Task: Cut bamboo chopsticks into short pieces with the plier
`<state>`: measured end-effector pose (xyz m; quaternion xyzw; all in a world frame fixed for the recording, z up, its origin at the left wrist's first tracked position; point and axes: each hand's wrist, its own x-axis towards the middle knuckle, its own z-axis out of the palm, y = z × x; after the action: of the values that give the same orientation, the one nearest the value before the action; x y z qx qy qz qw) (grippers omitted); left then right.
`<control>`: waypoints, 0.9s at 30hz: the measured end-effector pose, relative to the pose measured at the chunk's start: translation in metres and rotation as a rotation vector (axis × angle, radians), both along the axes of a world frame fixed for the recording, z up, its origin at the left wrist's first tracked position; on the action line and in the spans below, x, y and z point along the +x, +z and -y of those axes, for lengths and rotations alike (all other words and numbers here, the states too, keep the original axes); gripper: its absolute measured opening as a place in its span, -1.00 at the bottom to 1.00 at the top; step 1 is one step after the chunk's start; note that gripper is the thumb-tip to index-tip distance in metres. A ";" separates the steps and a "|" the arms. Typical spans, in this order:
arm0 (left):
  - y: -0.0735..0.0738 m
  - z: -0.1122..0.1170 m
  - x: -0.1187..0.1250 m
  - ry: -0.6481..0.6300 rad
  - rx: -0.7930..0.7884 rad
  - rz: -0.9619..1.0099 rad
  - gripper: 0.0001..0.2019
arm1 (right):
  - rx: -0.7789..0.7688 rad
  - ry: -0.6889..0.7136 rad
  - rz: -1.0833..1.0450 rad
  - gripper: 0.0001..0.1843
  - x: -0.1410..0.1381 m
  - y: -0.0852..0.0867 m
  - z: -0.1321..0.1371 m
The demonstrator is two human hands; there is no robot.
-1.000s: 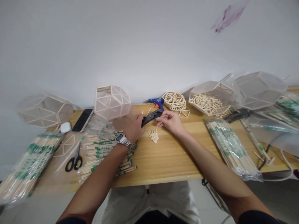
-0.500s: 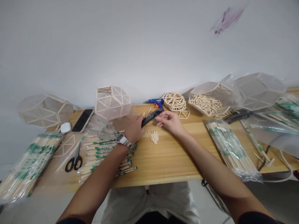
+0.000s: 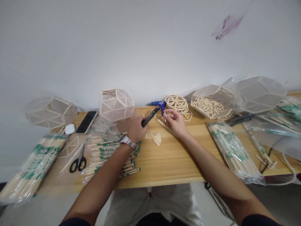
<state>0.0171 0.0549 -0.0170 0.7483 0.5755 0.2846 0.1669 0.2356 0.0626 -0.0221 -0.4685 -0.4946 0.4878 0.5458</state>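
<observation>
My left hand (image 3: 137, 128), with a metal watch on its wrist, is closed round the handles of a black plier-like cutter (image 3: 150, 116). The cutter's jaws point up and to the right, toward my right hand (image 3: 175, 122). Thumb and fingers of that hand pinch a short wooden stick (image 3: 165, 116), upright and partly hidden. Below it a longer stick (image 3: 166, 126) slants across the table and runs under my right hand. A small pile of short cut sticks (image 3: 156, 138) lies just in front of my hands.
A blue glue gun (image 3: 158, 104) and stick frames (image 3: 177, 103) stand behind. A faceted shade (image 3: 211, 103) holds many cut sticks; another shade (image 3: 117, 105) stands left. Wrapped chopsticks (image 3: 105, 153), scissors (image 3: 78, 161) and a phone (image 3: 87, 122) lie left; a chopstick pack (image 3: 232, 150) lies right.
My right hand has drawn slightly right, away from the cutter's jaws, now pinching a short stick. A longer stick has come into sight under it. The view has shifted slightly.
</observation>
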 end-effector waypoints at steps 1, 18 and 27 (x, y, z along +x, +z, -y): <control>0.000 0.000 0.000 0.002 -0.004 0.000 -0.89 | 0.039 -0.082 0.006 -0.49 0.000 0.004 0.000; 0.004 0.002 0.007 -0.062 -0.094 -0.044 -0.76 | 0.558 0.190 0.210 -0.72 -0.148 0.124 -0.072; 0.000 0.002 0.007 -0.064 -0.066 -0.041 -0.80 | 0.572 0.231 0.327 -0.77 -0.175 0.123 -0.102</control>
<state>0.0240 0.0529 -0.0175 0.7662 0.5636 0.2444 0.1886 0.0602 0.1644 0.1006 -0.3095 -0.7419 0.3066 0.5097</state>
